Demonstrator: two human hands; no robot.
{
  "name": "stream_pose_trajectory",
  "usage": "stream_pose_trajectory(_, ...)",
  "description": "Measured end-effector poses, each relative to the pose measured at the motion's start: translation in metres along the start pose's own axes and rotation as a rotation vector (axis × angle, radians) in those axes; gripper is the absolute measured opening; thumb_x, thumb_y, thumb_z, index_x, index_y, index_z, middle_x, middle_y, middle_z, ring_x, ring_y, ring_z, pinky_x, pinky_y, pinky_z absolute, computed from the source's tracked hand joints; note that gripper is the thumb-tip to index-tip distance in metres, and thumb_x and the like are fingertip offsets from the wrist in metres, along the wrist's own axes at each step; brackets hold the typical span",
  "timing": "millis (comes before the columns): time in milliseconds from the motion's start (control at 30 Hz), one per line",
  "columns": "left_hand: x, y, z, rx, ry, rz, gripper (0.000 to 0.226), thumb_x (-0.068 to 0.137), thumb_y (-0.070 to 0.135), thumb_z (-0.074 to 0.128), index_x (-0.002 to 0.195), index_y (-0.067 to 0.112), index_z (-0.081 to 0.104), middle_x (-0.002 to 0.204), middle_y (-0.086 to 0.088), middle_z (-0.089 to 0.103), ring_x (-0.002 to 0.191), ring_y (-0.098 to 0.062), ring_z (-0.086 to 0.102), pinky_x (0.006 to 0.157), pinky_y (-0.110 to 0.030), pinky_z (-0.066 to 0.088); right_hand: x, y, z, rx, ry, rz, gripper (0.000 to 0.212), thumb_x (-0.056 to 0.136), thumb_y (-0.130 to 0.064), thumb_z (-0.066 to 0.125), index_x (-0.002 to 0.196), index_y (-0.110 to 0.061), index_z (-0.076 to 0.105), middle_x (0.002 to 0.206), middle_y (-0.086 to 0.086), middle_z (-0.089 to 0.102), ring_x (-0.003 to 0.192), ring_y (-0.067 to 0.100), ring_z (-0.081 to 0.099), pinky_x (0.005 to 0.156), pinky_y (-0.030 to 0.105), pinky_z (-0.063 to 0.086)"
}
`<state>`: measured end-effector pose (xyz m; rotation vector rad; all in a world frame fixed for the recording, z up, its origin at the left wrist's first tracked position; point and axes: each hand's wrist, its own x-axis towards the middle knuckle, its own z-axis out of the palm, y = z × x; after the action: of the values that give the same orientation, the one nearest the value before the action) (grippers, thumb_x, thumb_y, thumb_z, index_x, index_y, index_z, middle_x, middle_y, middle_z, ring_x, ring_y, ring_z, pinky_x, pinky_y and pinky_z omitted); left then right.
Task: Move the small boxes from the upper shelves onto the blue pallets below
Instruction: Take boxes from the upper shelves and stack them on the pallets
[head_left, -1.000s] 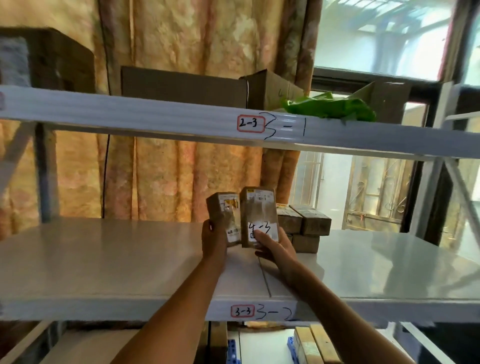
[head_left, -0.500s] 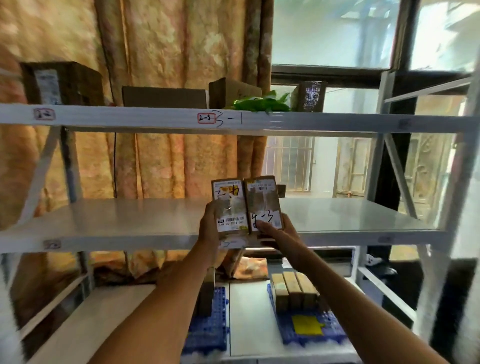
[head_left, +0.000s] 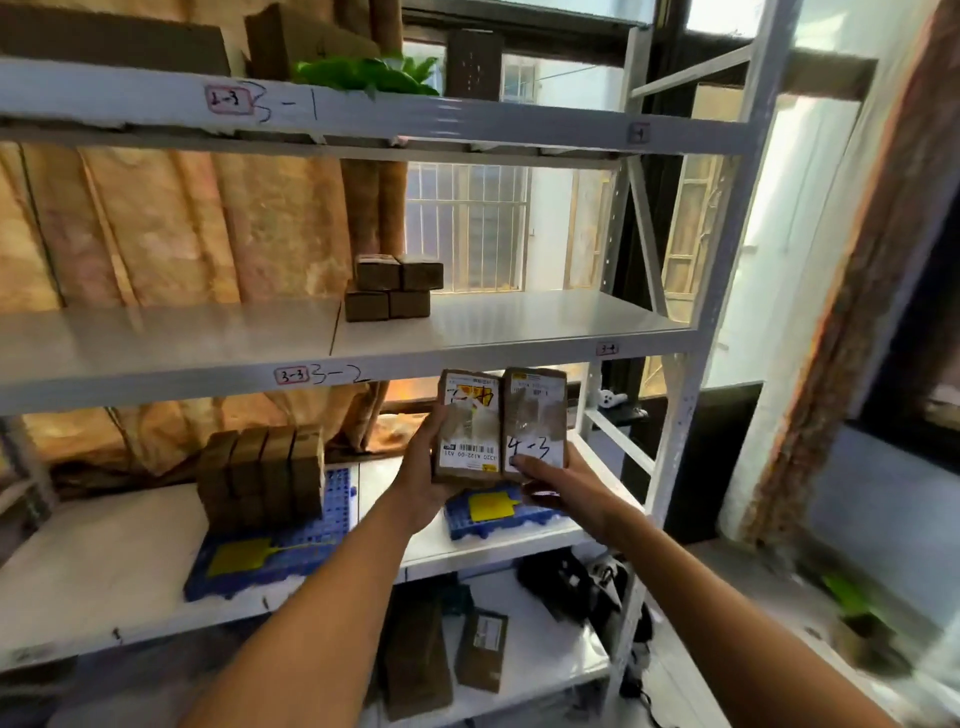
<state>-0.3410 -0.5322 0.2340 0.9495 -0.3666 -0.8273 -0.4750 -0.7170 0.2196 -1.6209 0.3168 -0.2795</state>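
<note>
- Two small boxes are held upright, side by side and touching, in front of the edge of the shelf marked 3-2 (head_left: 519, 340) and above the right blue pallet (head_left: 498, 512).
- Left box (head_left: 467, 423) is gripped from the left side and underneath by the left hand (head_left: 421, 483), fingers curled round it — printed label facing the camera.
- Right box (head_left: 535, 421), hand-marked "4-3", is gripped at its lower edge by the right hand (head_left: 558, 486), thumb laid across the label.
- Four more small boxes (head_left: 395, 287) remain on the 3-2 shelf, stacked two on two, near the curtain (head_left: 171, 228).
- A row of stacked boxes (head_left: 262, 475) stands on the left blue pallet (head_left: 270, 558); a yellow tag lies on each pallet.
</note>
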Motion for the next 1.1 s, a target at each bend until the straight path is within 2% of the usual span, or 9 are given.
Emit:
stream_pose_trajectory(200,0.056,-0.086,-0.054,-0.080,0.017,-0.185,0.069,0.086,0.062,0.064,0.138,0.017,0.063,0.139,-0.023,0.060,0.123,-0.042,0.062,0.090,-0.051,0.054,0.040,0.095,-0.018,-0.058,-0.051,0.209,0.065,0.073,-0.061,0.085,0.125,-0.033,0.058,0.111,-0.008,0.076,0.101,0.016,0.074,0.087,0.034,0.063)
stream_pose_trajectory(300,0.099,-0.111,-0.089,-0.097,0.103,-0.242,0.068,0.081,0.062,0.068,0.132,0.017,0.068,0.134,-0.022,0.064,0.118,-0.041,0.066,0.086,-0.050,0.057,0.079,0.137,-0.021,-0.037,-0.062,0.294,0.061,0.077,-0.056,0.084,0.126,-0.030,0.056,0.112,0.001,0.078,0.103,0.024,0.076,0.095,0.046,0.061)
stream_pose_trajectory(367,0.121,-0.119,-0.103,-0.105,0.137,-0.270,0.065,0.082,0.059,0.069,0.132,0.017,0.068,0.134,-0.021,0.065,0.121,-0.042,0.064,0.096,-0.056,0.054,0.099,0.151,-0.022,-0.045,-0.032,0.356,0.060,0.081,-0.052,0.080,0.129,-0.026,0.053,0.113,0.008,0.077,0.106,0.030,0.074,0.096,0.046,0.060)
stream_pose_trajectory(433,0.152,-0.120,-0.117,-0.110,0.171,-0.284,0.063,0.086,0.058,0.065,0.135,0.019,0.065,0.135,-0.021,0.064,0.124,-0.043,0.061,0.106,-0.062,0.046,0.129,0.165,-0.028,-0.001,0.070,0.430,0.055,0.092,-0.043,0.069,0.134,-0.012,0.051,0.116,0.019,0.072,0.103,0.035,0.071,0.089,0.045,0.059)
stream_pose_trajectory(533,0.193,-0.112,-0.132,-0.112,0.259,-0.237,0.058,0.093,0.057,0.056,0.138,0.021,0.062,0.132,-0.019,0.067,0.120,-0.042,0.064,0.097,-0.060,0.052,0.168,0.171,-0.049,0.037,0.286,0.465,0.049,0.103,-0.037,0.051,0.135,0.000,0.049,0.114,0.021,0.067,0.093,0.031,0.065,0.073,0.039,0.055)
stream_pose_trajectory(633,0.226,-0.099,-0.135,-0.124,0.259,-0.179,0.056,0.094,0.057,0.055,0.137,0.022,0.062,0.131,-0.017,0.068,0.118,-0.038,0.066,0.094,-0.053,0.055,0.208,0.170,-0.076,-0.177,0.495,0.468,0.054,0.098,-0.040,0.062,0.136,-0.005,0.048,0.127,0.018,0.063,0.110,0.036,0.065,0.093,0.052,0.057)
stream_pose_trajectory(700,0.249,-0.091,-0.139,-0.075,0.272,-0.129,0.055,0.094,0.056,0.054,0.138,0.023,0.061,0.132,-0.016,0.068,0.119,-0.038,0.066,0.100,-0.054,0.052,0.238,0.171,-0.096,-0.330,0.560,0.456,0.057,0.094,-0.041,0.068,0.136,-0.007,0.048,0.132,0.018,0.063,0.116,0.038,0.063,0.101,0.049,0.053)
stream_pose_trajectory(933,0.290,-0.070,-0.161,0.037,0.432,0.003,0.062,0.095,0.060,0.052,0.136,0.015,0.062,0.128,-0.020,0.068,0.117,-0.041,0.066,0.079,-0.045,0.058,0.338,0.195,-0.128,-0.694,0.446,0.472,0.068,0.091,-0.058,0.061,0.140,-0.013,0.047,0.134,0.021,0.057,0.124,0.043,0.054,0.100,0.050,0.048)
stream_pose_trajectory(1100,0.294,-0.070,-0.184,0.105,0.637,0.037,0.065,0.088,0.065,0.054,0.126,0.014,0.068,0.121,-0.018,0.072,0.111,-0.038,0.069,0.086,-0.051,0.057,0.372,0.207,-0.117,-0.744,0.304,0.444,0.070,0.093,-0.064,0.054,0.142,-0.016,0.043,0.137,0.018,0.055,0.126,0.040,0.048,0.100,0.051,0.046)
